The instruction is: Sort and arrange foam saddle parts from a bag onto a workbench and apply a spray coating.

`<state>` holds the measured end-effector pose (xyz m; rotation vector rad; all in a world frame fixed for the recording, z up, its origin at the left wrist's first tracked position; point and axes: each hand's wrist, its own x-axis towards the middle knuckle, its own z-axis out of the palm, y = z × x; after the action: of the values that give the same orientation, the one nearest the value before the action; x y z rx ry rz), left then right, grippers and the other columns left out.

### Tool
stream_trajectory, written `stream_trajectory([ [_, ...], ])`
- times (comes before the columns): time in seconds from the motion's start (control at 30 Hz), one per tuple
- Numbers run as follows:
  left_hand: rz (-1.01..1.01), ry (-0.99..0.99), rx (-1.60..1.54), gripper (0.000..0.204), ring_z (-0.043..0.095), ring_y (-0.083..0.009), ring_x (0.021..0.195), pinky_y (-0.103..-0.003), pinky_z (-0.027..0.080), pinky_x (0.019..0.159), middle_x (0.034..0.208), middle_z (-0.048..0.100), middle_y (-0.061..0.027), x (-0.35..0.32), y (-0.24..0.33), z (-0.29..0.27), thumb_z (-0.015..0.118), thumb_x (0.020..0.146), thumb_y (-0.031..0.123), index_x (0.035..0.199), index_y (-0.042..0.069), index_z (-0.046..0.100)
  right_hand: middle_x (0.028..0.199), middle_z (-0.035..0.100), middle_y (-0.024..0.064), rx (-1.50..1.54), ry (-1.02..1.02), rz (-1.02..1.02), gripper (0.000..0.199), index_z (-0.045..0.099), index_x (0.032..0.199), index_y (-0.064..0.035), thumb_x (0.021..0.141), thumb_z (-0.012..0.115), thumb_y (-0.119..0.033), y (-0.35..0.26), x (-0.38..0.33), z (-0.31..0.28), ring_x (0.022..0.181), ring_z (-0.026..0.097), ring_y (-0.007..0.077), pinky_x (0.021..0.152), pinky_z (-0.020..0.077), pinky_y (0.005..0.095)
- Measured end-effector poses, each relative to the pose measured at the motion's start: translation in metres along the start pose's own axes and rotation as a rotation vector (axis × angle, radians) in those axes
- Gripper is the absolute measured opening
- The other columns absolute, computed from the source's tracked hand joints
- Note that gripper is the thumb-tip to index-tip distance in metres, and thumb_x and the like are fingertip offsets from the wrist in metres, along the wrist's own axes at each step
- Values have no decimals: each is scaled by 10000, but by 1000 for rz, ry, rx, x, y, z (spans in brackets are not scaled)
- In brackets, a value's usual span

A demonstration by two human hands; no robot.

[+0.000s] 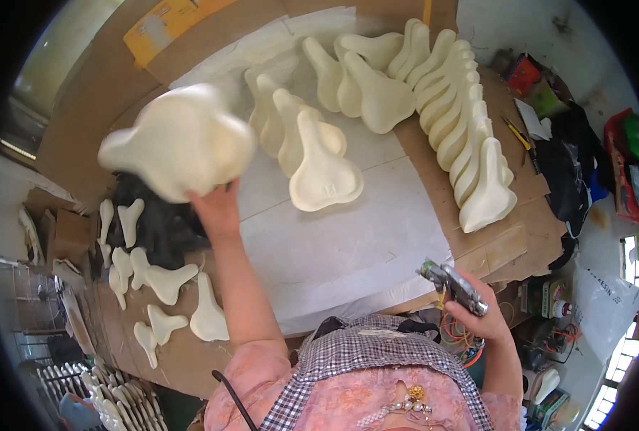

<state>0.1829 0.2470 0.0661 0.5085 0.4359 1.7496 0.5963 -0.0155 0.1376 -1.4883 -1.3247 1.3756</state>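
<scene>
My left hand [217,213], raised over the left part of the table, is closed on a cream bicycle saddle pad [179,140]. Motion blurs this pad, so I cannot tell whether it is one piece or two together. At the table's near right edge, my right hand [479,310] grips a metal spray gun [457,284], its nozzle pointing left over the white sheet [355,251]. A row of overlapping saddle pads [319,169] lies between the hands, toward the far side, its nearest pad with a small raised mark.
More overlapping pads [470,129] line the right, with others [380,97] at the back. Small pads [168,284] lie scattered on cardboard at left, beside black cloth [158,223]. A yellow-handled cutter [517,134] lies at far right. A rack of pale pieces [114,402] stands lower left.
</scene>
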Motion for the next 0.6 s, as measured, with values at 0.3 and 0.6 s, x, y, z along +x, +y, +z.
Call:
stream_trajectory([
  [0.3, -529, 34, 1128, 631, 562, -192, 948, -407, 485, 731, 1103, 569, -72, -10, -122, -83, 673, 795, 200, 1347, 103, 384, 856, 580, 69, 169, 206, -264, 566, 425, 1280, 26, 795, 672, -130, -48, 9, 36, 765, 563, 123, 703, 478, 263],
  [0.6, -39, 110, 73, 475, 564, -274, 1008, -427, 487, 892, 1190, 527, -114, -1, -13, -62, 499, 925, 356, 1267, 41, 405, 871, 585, 56, -8, 121, -122, 549, 431, 1276, 13, 792, 672, -82, -35, 52, 33, 783, 558, 116, 711, 480, 269],
])
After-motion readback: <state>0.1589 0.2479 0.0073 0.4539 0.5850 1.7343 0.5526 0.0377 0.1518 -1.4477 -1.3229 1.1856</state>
